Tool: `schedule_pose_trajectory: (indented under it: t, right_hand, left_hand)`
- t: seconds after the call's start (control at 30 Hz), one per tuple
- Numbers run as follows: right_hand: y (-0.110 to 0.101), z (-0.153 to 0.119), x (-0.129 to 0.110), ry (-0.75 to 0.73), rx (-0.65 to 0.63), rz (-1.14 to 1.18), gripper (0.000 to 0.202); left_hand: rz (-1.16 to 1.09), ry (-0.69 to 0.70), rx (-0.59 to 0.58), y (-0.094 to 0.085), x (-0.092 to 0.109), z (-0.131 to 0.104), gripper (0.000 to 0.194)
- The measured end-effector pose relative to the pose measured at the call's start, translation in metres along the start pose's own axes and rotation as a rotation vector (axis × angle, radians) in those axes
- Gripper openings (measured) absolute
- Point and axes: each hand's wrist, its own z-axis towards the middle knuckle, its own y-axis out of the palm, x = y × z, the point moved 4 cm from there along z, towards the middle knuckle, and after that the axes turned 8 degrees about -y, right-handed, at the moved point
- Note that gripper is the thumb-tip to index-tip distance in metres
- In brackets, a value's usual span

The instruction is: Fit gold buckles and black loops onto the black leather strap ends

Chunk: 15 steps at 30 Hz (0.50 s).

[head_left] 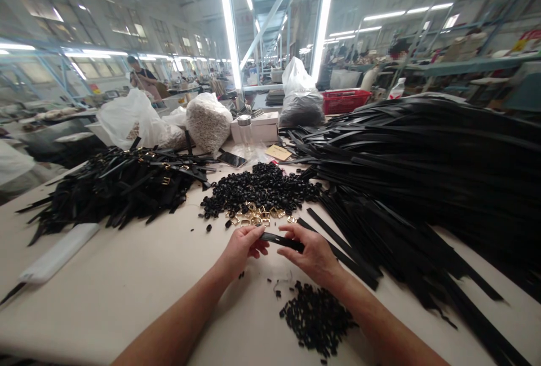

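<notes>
A black strap [275,238] with a small slot near its middle is stretched between my two hands above the table. My left hand [243,246] pinches its left end between thumb and fingers. Its other end runs into my right hand [313,250], whose fingers curl round it and partly hide it. Just beyond my hands lie gold buckles [262,216] and a heap of small black loops [264,185]. A pile of tiny black pieces [316,318] lies nearer to me, beside my right forearm.
Long black straps [422,168] are heaped at the right, and straps with buckles [122,183] at the left. A white power strip [59,254] lies on the left. A phone [232,159], glass jar [244,132], filled plastic bags [208,123] and red basket [345,99] are farther back.
</notes>
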Motion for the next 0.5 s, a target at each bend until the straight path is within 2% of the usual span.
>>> schedule_pose_trajectory:
  t: [0.27,0.43,0.5]
  right_hand:
    - [0.0039,-0.0019,-0.0025,-0.034,0.000,0.010,0.033]
    - [0.0018,-0.0018,-0.0072,-0.107,-0.040,-0.044,0.008]
    - [0.0009,-0.0018,-0.0080,-0.124,-0.073,-0.107,0.013]
  left_hand:
    - [0.024,0.010,-0.037,0.0041,-0.0018,-0.0017,0.039]
    - [0.085,0.032,-0.053,0.0057,-0.0002,-0.0030,0.043]
    - [0.128,0.081,-0.033,0.0065,0.0026,-0.0040,0.042]
